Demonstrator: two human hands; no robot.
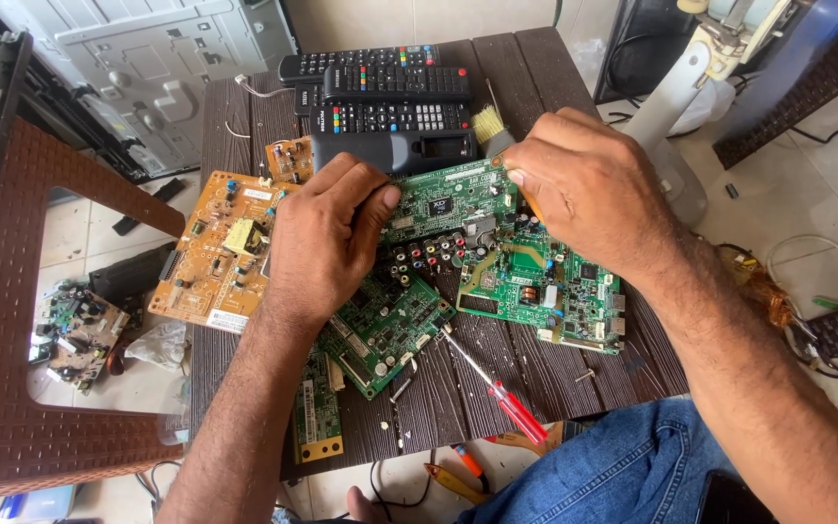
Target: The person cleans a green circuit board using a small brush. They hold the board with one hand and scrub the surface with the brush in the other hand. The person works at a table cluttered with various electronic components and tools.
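Hands are meeting over a green circuit board [446, 202] that is lying near the middle of the dark slatted table [526, 68], just in front of the remote controls [390, 107]. Its face is carrying a black square chip, small silver cans and a row of coloured round jacks along its near edge. The left hand [322, 243] is pinching the board's left edge between thumb and curled fingers, while the right hand [584, 189] is closing around a brush with pale bristles [487, 124] and pressing down at the board's right end. A larger green board [545, 286] is lying just to the right and nearer, touching or overlapping it; another green board [385, 330] is sitting under the left wrist, and an orange-brown power board [220, 247] is resting to the left, overhanging the table edge. A red-handled screwdriver [497, 388] is lying near the front edge, apart from the boards. Open table surface is showing only at the near right corner and the far right; everywhere else boards and remotes are crowding close.
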